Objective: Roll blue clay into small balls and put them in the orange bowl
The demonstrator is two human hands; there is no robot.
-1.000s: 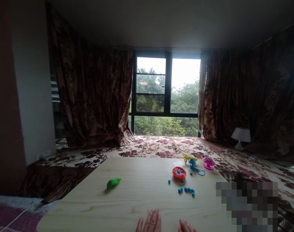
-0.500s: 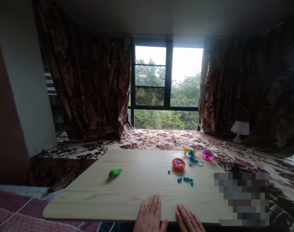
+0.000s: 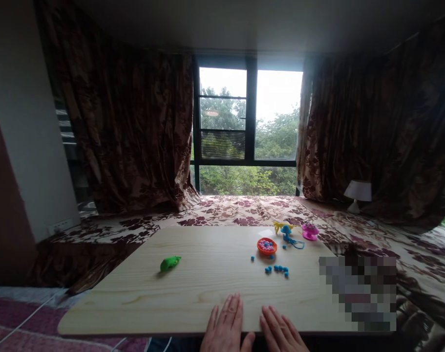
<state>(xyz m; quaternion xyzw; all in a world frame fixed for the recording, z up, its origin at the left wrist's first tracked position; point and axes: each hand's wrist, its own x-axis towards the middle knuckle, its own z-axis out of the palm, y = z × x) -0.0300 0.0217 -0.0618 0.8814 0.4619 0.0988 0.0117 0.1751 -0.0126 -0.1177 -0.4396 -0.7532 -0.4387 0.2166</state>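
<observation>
My left hand [image 3: 225,322] lies palm down at the front edge of the wooden table [image 3: 134,303], fingers stretched out. Beside it, a short gap to the right, my right hand [image 3: 280,326] rests flat the same way. Neither holds anything. Beyond the right hand several small blue pieces [image 3: 279,269] are scattered. Behind them stands an orange bowl [image 3: 259,249] filled with pink and blue balls. A green toy or lump [image 3: 170,263], its kind unclear, lies farther off to the left.
At the table's far right are a blue mushroom-shaped toy [image 3: 286,231], a yellow toy [image 3: 280,226] and a pink stand-like toy [image 3: 310,231]. A blurred-out patch [image 3: 361,293] covers the right edge. A white lamp [image 3: 357,191] stands on the patterned cloth by the window.
The whole view has shifted slightly, so things appear a little farther left. My right hand looks marginally nearer the left one; both still lie flat on the table.
</observation>
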